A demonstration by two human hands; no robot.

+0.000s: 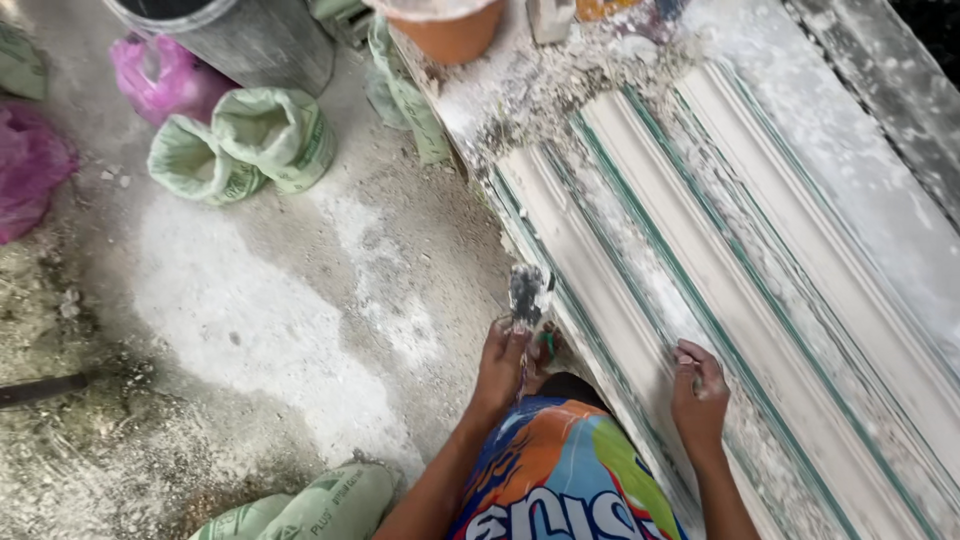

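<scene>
We have the left hand (500, 365) clenched around a plaster-caked brush (527, 292), held upright over the concrete floor (280, 300) just off the desk's near edge. The right hand (698, 398) rests on the long white moulding strips (720, 300) lying on the desk (860, 190), fingers curled on something small we cannot make out. Green sacks (245, 140) and an orange bucket (450, 30) sit well apart from both hands.

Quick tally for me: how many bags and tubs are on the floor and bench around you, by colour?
Green sacks: 5
Pink plastic bags: 2
Grey metal drum: 1
Orange tub: 1
Total: 9
The left hand holds a plaster-caked tool; the right hand rests on the moulding.
</scene>
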